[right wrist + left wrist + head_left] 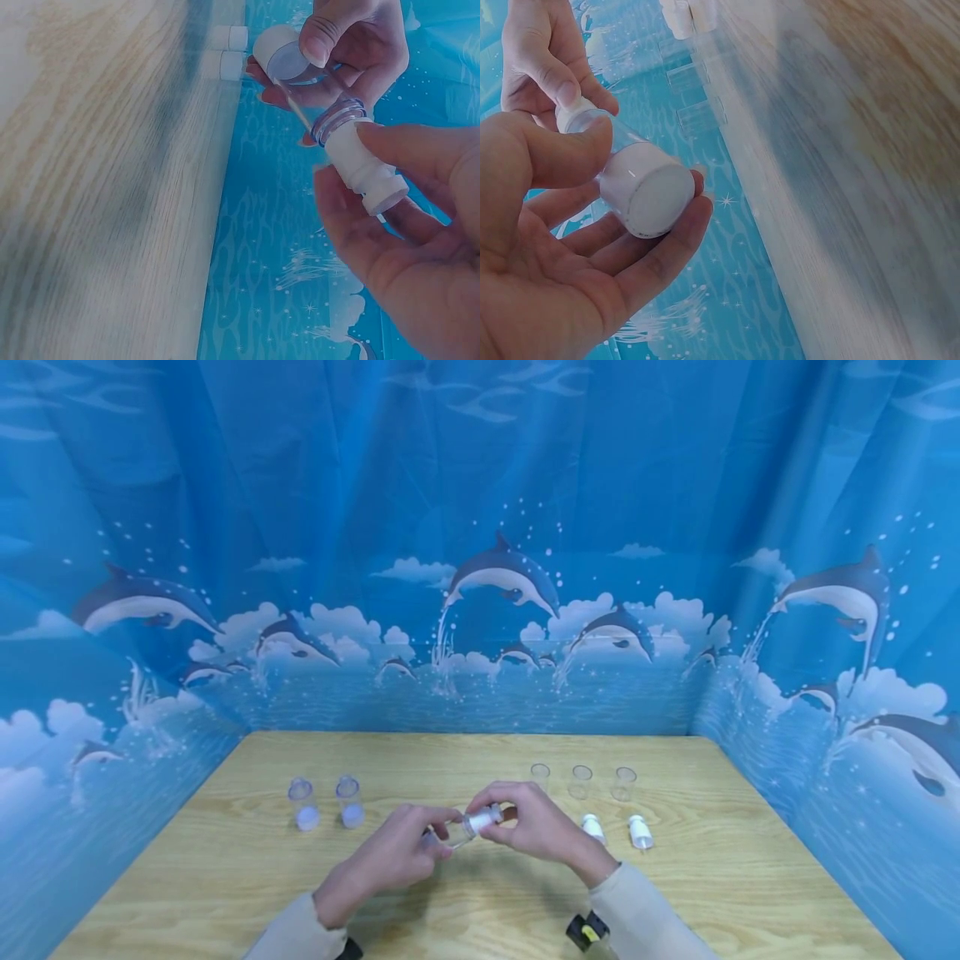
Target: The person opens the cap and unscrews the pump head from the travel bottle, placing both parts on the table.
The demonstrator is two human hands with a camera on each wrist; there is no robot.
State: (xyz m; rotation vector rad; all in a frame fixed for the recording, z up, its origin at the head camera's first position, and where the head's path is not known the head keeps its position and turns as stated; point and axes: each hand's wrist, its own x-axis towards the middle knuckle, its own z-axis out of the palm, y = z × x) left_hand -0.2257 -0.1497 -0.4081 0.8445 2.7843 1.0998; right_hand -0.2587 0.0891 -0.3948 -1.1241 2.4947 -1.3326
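Over the middle of the table, my left hand point(401, 849) grips a small clear bottle point(457, 833) with a white base. Its thumb lies on one side of the bottle and its fingers curl under the other, seen from the base end in the left wrist view. My right hand point(542, 823) pinches a white pump head point(358, 161) between thumb and fingers. In the right wrist view, the pump head meets the bottle's threaded neck point(335, 120), in line with it. Bottle and pump head are tilted together, raised above the tabletop.
Two clear bottles with white bases, one point(301, 802) left of the other point(349, 802), stand on the wooden table point(225, 877). Two white pump heads point(640, 832) are by my right wrist, with three clear caps point(623, 784) behind them. A blue dolphin-print curtain point(480, 485) surrounds the table.
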